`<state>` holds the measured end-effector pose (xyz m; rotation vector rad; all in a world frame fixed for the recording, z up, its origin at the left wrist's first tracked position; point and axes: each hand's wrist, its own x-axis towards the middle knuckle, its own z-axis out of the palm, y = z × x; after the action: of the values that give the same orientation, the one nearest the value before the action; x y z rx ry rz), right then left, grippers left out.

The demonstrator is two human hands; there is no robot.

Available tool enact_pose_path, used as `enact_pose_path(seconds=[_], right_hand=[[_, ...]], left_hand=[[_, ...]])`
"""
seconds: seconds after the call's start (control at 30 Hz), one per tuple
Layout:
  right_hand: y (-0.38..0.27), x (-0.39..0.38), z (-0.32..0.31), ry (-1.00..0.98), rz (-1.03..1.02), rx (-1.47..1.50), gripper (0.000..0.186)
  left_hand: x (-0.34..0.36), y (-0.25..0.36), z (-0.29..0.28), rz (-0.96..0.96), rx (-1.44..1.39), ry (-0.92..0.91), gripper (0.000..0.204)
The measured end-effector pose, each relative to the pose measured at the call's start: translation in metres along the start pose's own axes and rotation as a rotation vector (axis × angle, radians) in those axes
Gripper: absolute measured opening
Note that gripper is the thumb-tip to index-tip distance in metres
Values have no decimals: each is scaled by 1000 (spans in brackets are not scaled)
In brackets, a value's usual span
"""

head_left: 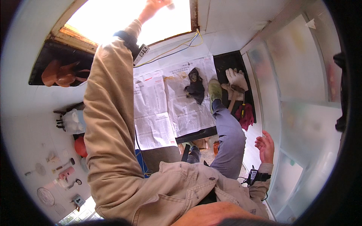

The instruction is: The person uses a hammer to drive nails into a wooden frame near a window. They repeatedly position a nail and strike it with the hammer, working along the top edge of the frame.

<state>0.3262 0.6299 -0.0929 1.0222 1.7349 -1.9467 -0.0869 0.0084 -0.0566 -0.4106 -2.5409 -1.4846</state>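
You've got two hands showing, the left hand (pixel 154 6) raised at the bright window (pixel 124 19) and the right hand (pixel 266 146) open and low, with one wrist device on each arm. Below you lie several newspaper sheets (pixel 166 109), one dark rag (pixel 195 89), one red cloth (pixel 246 116), one hammer (pixel 233 97) and one pair of white gloves (pixel 236 78).

Cloth, paper and worn wood

The tan jacket sleeve (pixel 109 124) is matt, soft cloth with folds. The newspaper sheets (pixel 169 105) are thin, flat paper, a bit crinkled. The window frame (pixel 71 35) is rough old wood with chipped paint. The white gloves (pixel 236 78) look like soft cloth, and the red rag (pixel 247 116) looks fuzzy. The walls (pixel 298 75) are smooth and shiny.
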Motion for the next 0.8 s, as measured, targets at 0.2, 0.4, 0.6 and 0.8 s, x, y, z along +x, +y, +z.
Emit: enact_pose_path(seconds=[0.2,0.4,0.6,0.8], right_hand=[[-4,7,2,-15,-6,1,41],[-13,21,11,-74,-31,-5,42],[-17,24,8,-99,-32,-19,42],[-15,21,2,-87,-44,-8,39]], left_hand=[[-12,36,-67,-40,39,129,37],[-36,46,-85,-40,82,120,39],[-35,33,-56,-38,2,116,33],[-31,16,-34,-36,29,58,32]])
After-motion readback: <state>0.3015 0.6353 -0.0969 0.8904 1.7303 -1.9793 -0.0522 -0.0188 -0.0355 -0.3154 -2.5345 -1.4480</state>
